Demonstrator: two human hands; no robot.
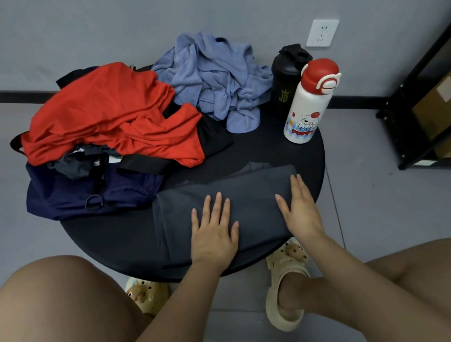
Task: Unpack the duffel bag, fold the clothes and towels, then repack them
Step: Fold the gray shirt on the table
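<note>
A dark grey garment (pixel 251 193) lies folded flat on the near part of the round black table (pixel 105 235). My left hand (pixel 213 231) presses on its middle with straight, spread fingers. My right hand (pixel 301 209) lies flat on the garment's right edge. A navy duffel bag (pixel 75 193) sits open at the table's left, with dark clothes showing in its mouth. A crumpled red shirt (pixel 110 114) lies over the bag's far side. A rumpled blue towel (pixel 216 75) is heaped at the back of the table.
A black shaker bottle (pixel 287 76) and a white bottle with a red cap (pixel 310 102) stand at the table's right rear. A black metal shelf with cardboard boxes (pixel 442 103) is on the right. A wall socket (pixel 322 32) sits behind. My knees flank the table.
</note>
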